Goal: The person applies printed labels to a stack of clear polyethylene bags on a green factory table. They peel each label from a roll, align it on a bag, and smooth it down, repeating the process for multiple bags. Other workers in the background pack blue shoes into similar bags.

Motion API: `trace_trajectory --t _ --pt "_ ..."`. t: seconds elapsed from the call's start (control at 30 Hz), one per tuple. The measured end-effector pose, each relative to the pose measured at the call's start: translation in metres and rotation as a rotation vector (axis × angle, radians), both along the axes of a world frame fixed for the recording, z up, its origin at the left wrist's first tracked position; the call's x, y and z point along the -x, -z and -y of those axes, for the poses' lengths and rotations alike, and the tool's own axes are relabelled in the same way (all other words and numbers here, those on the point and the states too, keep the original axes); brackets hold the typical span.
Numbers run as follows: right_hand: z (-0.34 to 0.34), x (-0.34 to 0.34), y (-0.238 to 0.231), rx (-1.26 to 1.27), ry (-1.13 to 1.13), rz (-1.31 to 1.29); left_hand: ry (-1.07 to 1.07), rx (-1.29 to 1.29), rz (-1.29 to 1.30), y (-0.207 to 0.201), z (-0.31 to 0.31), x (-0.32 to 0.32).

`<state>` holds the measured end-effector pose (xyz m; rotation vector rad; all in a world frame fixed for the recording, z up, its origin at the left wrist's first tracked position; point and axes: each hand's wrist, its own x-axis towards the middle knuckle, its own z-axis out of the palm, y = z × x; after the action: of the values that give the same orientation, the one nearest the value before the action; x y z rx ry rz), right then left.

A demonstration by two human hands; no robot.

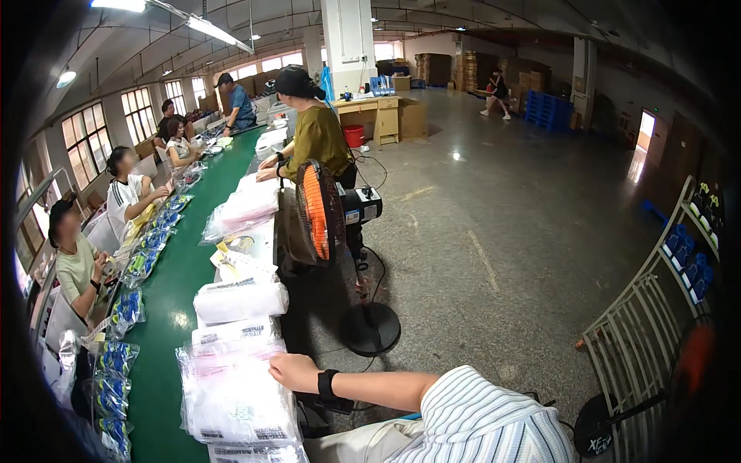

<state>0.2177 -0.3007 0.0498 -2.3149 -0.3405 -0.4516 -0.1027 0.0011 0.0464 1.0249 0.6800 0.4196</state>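
Striped cloth of the person's sleeve (490,413) fills the lower edge, beside light trousers (355,445), and from it the bare forearm reaches leftward to the right hand (295,373), with a black wristband (330,386) at the wrist. That hand is loosely curled, its fingertips at the right-hand edge of a stack of clear printed bags (241,401); whether they pinch a bag or merely rest against it, one cannot tell. The stack lies on the near side of a green work surface (166,324), just beside a white plastic-wrapped bundle (241,299) farther along. Across the surface, bagged blue-and-green goods (116,393) run in a line along the far edge, where several co-workers sit. On the near side, beyond a standing fan (320,212) with an orange grille, a co-worker in an olive top (320,143) stands with both hands over more clear bags (243,207). A metal rack (637,332) leans at far right, well apart from the stack.
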Motion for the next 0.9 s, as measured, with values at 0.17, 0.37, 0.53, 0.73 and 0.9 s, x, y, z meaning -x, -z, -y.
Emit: trace_trajectory --t 0.17,0.37,0.53,0.73,0.9 --pt "-0.004 0.002 -0.018 0.014 0.047 -0.018 0.019 -0.265 -0.089 0.014 0.004 0.025" --pt "-0.047 0.048 -0.047 -0.048 -0.2 0.449 -0.008 -0.424 -0.203 0.042 0.003 0.063" --pt "-0.085 0.089 -0.057 -0.168 -0.58 0.337 -0.143 -0.454 -0.493 0.104 0.017 0.155" --pt "-0.108 0.11 -0.058 -0.117 -0.847 0.25 -0.572 -0.86 -0.504 0.109 0.07 0.185" --pt "-0.139 0.132 -0.059 -0.103 -1.094 0.136 -0.58 -0.553 -0.716 0.074 0.08 0.162"
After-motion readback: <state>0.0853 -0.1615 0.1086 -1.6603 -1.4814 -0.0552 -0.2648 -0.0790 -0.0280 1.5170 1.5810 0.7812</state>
